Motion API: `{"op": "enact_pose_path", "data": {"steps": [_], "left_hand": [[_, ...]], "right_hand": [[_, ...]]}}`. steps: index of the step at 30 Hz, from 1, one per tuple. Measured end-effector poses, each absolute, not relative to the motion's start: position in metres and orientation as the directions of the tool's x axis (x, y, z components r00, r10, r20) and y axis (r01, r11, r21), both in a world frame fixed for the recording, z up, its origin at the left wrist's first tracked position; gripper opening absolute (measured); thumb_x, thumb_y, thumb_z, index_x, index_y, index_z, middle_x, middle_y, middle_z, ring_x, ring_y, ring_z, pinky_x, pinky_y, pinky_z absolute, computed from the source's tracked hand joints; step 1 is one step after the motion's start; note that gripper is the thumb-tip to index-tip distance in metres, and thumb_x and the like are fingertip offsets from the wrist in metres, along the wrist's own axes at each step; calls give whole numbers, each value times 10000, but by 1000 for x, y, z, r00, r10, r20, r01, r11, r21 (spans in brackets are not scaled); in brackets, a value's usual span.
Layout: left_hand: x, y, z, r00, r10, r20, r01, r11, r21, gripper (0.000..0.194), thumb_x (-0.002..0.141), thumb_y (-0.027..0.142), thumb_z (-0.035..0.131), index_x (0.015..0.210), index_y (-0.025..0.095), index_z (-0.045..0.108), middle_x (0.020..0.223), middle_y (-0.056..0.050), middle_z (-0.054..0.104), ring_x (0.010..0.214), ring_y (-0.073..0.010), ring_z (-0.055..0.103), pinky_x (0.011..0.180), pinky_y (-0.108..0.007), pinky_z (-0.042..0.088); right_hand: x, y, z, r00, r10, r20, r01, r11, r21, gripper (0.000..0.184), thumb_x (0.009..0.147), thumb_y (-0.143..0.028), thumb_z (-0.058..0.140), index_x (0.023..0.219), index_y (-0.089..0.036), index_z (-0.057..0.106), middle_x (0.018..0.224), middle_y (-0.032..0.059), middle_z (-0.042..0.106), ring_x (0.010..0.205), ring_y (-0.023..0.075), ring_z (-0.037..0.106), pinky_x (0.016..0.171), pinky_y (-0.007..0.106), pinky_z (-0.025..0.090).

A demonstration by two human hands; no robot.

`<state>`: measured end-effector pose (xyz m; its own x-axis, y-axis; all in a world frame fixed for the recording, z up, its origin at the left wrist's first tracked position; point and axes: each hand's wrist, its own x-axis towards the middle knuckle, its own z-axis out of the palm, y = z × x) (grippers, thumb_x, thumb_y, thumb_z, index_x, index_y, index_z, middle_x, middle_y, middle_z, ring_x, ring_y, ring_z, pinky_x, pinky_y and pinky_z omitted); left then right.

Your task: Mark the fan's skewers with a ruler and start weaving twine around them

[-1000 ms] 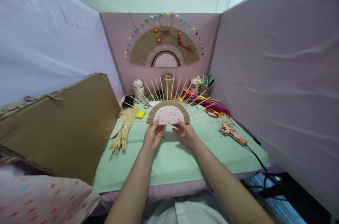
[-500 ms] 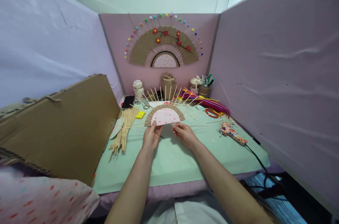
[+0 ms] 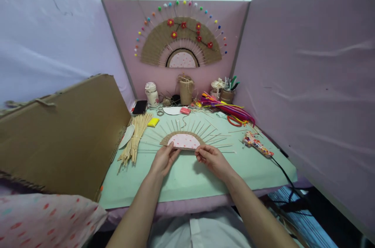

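Observation:
A half-circle cardboard fan piece (image 3: 183, 140), faced with pink dotted fabric and fringed with thin wooden sticks, lies low and tilted back over the table. My left hand (image 3: 164, 158) grips its lower left edge, thumb on the front and fingers beneath. At its lower right corner is my right hand (image 3: 211, 158), fingers curled into a pinch. Whatever sits between those fingertips is hidden. Left of the fan piece, a bundle of wooden sticks (image 3: 136, 138) lies beside a white paper oval (image 3: 127, 137).
A glue gun (image 3: 256, 144) with a black cord lies right. Scissors (image 3: 234, 121), pipe cleaners (image 3: 225, 107), a jar (image 3: 151, 95) and a twine-wrapped pot (image 3: 186, 91) stand or lie behind. Cardboard (image 3: 67, 134) leans left. A large finished fan (image 3: 183, 41) hangs on the back panel.
The fan piece has tipped back, its sticks now spreading flatter over the table. My right hand has moved slightly right along the lower edge. The camera view has dipped.

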<state>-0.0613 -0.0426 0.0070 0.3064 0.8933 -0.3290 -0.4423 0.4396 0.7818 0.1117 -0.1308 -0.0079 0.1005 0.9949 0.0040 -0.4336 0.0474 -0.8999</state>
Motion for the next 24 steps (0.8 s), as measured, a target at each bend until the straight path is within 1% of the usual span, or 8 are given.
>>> {"op": "enact_pose_path", "data": {"steps": [3, 5, 7, 9, 12, 15, 20, 24], "left_hand": [[-78, -56, 8, 393, 837, -381, -348, 519, 781, 137, 876, 129, 572, 785, 55, 643, 812, -173, 729, 853, -187, 714, 863, -250, 569], [-89, -65, 8, 405, 822, -400, -305, 534, 789, 80, 852, 116, 594, 857, 49, 638, 910, -197, 728, 910, -210, 712, 886, -257, 556], [-97, -74, 7, 354, 844, -403, -218, 493, 842, 151, 819, 109, 626, 967, 79, 628, 970, -166, 728, 902, -200, 711, 869, -275, 558], [-100, -84, 6, 251, 913, -322, -39, 342, 939, 206, 790, 145, 663, 993, 119, 640, 925, -116, 731, 817, -186, 707, 784, -285, 570], [-92, -98, 7, 188, 981, 50, 217, -91, 972, 121, 758, 231, 703, 862, 169, 706, 862, -74, 710, 786, -184, 663, 714, -273, 541], [-74, -107, 9, 180, 930, 320, 173, -350, 921, 94, 736, 223, 721, 827, 232, 741, 876, -52, 695, 810, -177, 624, 770, -261, 511], [-50, -113, -1, 153, 957, 245, -51, -240, 969, 141, 713, 154, 735, 807, 256, 760, 891, -58, 702, 916, -209, 609, 921, -281, 455], [-53, -115, -14, 168, 944, 286, 42, -296, 954, 167, 752, 148, 693, 859, 260, 755, 918, -59, 702, 931, -212, 603, 979, -303, 418]], "right_hand": [[107, -132, -12, 209, 978, 4, -409, 91, -908, 232, 725, -404, 751, 801, -191, 704, 794, 21, 653, 654, 105, 547, 627, 243, 437], [104, -132, -16, 272, 962, 18, -367, 121, -922, 254, 726, -428, 740, 826, -195, 715, 793, 27, 663, 656, 114, 554, 627, 253, 449], [101, -133, -20, 315, 948, 33, -329, 142, -934, 274, 732, -443, 726, 853, -198, 726, 786, 32, 669, 657, 121, 560, 626, 261, 458], [98, -136, -23, 337, 940, 44, -307, 154, -939, 277, 743, -444, 712, 874, -202, 735, 771, 32, 669, 662, 124, 564, 635, 266, 468], [91, -142, -23, 338, 940, 54, -272, 152, -950, 268, 761, -434, 694, 904, -214, 746, 801, 41, 678, 704, 138, 579, 660, 278, 485], [82, -149, -20, 309, 948, 74, -199, 140, -970, 264, 801, -426, 654, 962, -238, 746, 953, 62, 695, 793, 168, 600, 687, 297, 501], [72, -160, -22, 237, 957, 169, -24, 180, -983, 289, 868, -402, 579, 1102, -292, 709, 1151, 64, 639, 923, 198, 599, 701, 306, 523], [67, -167, -24, 185, 970, 156, 19, 156, -988, 325, 899, -386, 538, 1189, -302, 659, 1234, 70, 579, 1037, 211, 577, 745, 308, 535]]}}
